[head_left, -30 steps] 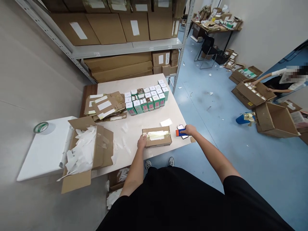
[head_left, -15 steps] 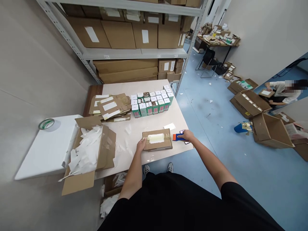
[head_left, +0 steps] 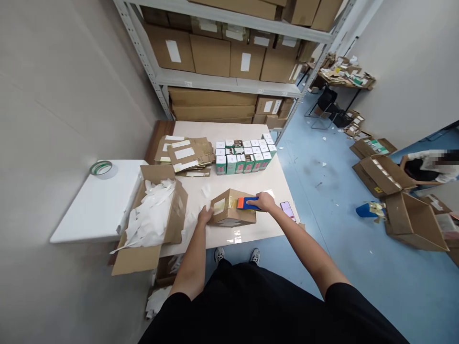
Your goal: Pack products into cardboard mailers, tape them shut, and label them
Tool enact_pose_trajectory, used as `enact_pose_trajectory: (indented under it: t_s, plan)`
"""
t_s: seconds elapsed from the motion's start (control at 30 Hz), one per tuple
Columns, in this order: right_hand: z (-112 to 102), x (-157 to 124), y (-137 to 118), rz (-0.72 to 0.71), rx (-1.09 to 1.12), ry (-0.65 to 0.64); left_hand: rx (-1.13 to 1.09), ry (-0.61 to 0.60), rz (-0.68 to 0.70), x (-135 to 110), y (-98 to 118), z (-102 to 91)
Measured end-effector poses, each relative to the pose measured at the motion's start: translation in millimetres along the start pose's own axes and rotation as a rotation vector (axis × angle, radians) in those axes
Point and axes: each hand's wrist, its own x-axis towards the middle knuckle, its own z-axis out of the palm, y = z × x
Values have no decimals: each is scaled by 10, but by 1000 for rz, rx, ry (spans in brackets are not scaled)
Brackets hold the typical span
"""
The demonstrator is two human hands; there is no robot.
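Observation:
A taped cardboard box [head_left: 239,217] with pale labels sits near the front edge of the table, turned at an angle. My left hand [head_left: 204,215] grips its left end, the fingers partly out of sight behind it. In my right hand [head_left: 264,201] is a blue scraper [head_left: 247,203] with an orange head. That head lies at the taped upper part of the box; whether it touches cannot be told. A phone [head_left: 288,211] with a lit screen rests on the table right of my right hand.
Green-and-white small boxes [head_left: 245,157] stand in rows behind, beside flattened cardboard [head_left: 186,154]. An open carton [head_left: 175,217] holds white paper scraps. A tape roll [head_left: 101,167] lies on a white surface. Shelving [head_left: 229,82] stands behind the table. A person [head_left: 432,165] is among cartons at right.
The cardboard box has been turned, its label end now nearer my left hand. My right hand has brought the scraper left onto the box, uncovering the phone. The whole view has shifted.

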Motion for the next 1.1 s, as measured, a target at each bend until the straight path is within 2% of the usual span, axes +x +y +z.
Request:
enact_pose_trajectory:
  t_s: [0.07,0.13,0.2,0.23,0.37,0.47,0.6,0.73,0.83,0.93,1.1]
  plan:
    - [9,52,-266,-26,-16,-11,-40,0,21,11,89,-118]
    - [23,106,-529,-53,-35,-18,-103,-24,102,-32,202,-204]
    - [35,159,-782,-70,-56,-19,-244,-131,268,-108,313,-263]
    - [36,184,-900,-71,-67,-17,-273,-184,304,-147,359,-283]
    - [0,246,-1220,-74,-98,-40,-266,-190,265,-249,422,-296]
    - [-32,247,-1227,-105,-112,-80,-293,-190,227,-285,387,-185]
    - [-60,250,-934,-114,-127,-69,-305,-153,194,-359,451,158]
    - [-145,253,-465,-79,-112,-61,-270,-132,201,-442,669,562]
    - [-249,205,-98,-68,-94,-71,-275,-163,233,-475,814,768]
    - [-354,136,319,-33,-94,-55,-222,-175,249,-475,881,843]
    - [-455,72,1170,79,-123,-19,-236,-181,235,-447,868,815]
